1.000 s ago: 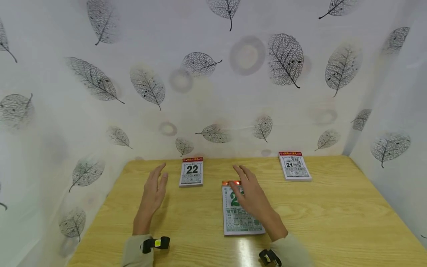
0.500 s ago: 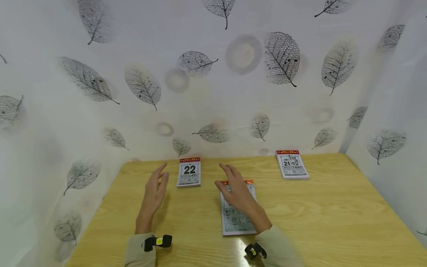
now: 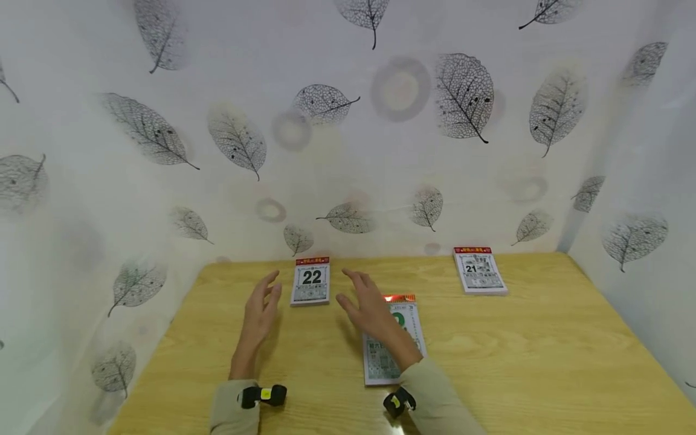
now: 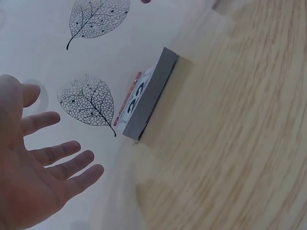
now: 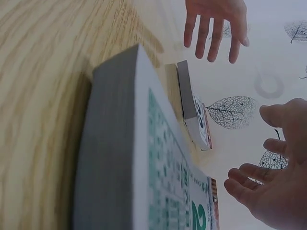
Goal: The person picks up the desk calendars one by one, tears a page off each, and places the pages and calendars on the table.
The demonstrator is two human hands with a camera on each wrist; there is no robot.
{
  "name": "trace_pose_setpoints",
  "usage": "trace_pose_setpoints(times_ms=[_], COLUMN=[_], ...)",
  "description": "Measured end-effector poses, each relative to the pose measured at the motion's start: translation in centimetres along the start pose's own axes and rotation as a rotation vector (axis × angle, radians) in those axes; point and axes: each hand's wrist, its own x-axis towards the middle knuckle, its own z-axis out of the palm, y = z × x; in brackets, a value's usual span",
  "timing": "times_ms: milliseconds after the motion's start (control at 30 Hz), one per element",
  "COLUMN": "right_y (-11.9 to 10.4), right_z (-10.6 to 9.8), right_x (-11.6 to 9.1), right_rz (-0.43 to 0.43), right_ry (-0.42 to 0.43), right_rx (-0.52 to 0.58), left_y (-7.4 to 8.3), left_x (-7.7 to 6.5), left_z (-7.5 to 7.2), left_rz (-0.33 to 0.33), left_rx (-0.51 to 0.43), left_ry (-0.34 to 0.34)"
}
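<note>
A small tear-off calendar (image 3: 310, 283) showing a black 22 under a red header lies at the back of the table. On its left is my left hand (image 3: 261, 311), fingers extended and holding nothing. My right hand (image 3: 371, 307) is on its right, also bare, with thumb and fingers spread apart. Beneath the right hand and forearm lies a larger tear-off calendar (image 3: 380, 362) with green print, its middle partly hidden. The right wrist view shows this thick calendar (image 5: 108, 143) up close, with both hands beyond it. In the left wrist view the 22 calendar (image 4: 152, 96) stands off from the left fingertips.
Another small calendar (image 3: 481, 275), reading 21 under a red header, lies at the back right of the wooden table (image 3: 544, 362). A white leaf-patterned curtain (image 3: 348, 163) rises behind the table's back edge and along both sides.
My right hand has moved left, from over the large calendar toward the 22 calendar. My left hand has shifted slightly right, so the hands are closer together. The calendars stay put.
</note>
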Motion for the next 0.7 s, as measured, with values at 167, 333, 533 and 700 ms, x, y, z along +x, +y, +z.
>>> trace_pose_setpoints(times_ms=[167, 333, 533, 700], right_y=[-0.1, 0.0, -0.1, -0.2], right_z=[0.6, 1.9, 2.9, 3.5], right_x=[0.3, 1.0, 1.2, 1.3], right_rz=[-0.012, 0.0, 0.072, 0.09], right_ry=[0.003, -0.002, -0.019, -0.001], right_rx=[0.028, 0.063, 0.1, 0.107], left_y=[-0.1, -0.3, -0.7, -0.6], left_x=[-0.2, -0.3, -0.5, -0.5], left_z=[0.5, 0.5, 0.7, 0.9], left_rz=[-0.026, -0.033, -0.026, -0.068], left_rx=[-0.006, -0.017, -0.042, -0.065], left_ry=[0.005, 0.025, 0.029, 0.002])
